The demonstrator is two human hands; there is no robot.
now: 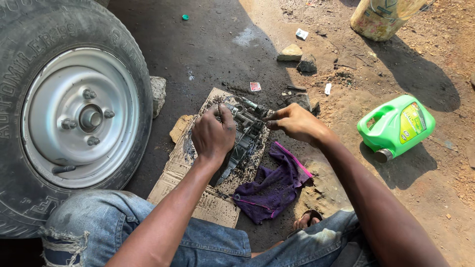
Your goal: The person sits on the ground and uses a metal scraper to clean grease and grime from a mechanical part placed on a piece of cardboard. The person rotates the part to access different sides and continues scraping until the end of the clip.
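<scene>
**A:** The greasy metal part (243, 129), a dark, oil-caked mechanical assembly, lies on a flattened sheet of cardboard (208, 198) on the ground, right in front of me. What do you have on the hands?

**B:** From my feed, the left hand (213, 134) sits on top of the part, fingers curled down over its near end and gripping it. The right hand (296, 122) comes in from the other side, thumb and forefinger pinched together at the part's far upper edge. I see something thin and dark between those fingertips, but I cannot tell what it is.

**A:** And around the cardboard?

**B:** A purple rag (273, 185) with a pink edge lies crumpled just beside the cardboard, on my right, partly overlapping its edge. The cardboard itself is stained black under the part.

**A:** I have a big vehicle tyre (29, 44) on the left, with a silver steel rim (74, 116) and its lug nuts showing. A grey stone (158, 94) is wedged against the tread.

**B:** Yes. On the right, well apart from the hands, a green plastic oil jug (397, 127) lies on its side on the dirt, its neck pointing toward me. Two more stones (297, 57) sit further off.

**A:** My knees in torn blue jeans (104, 222) fill the bottom of the view, and a sandalled foot (308, 220) shows just below the rag.
</scene>
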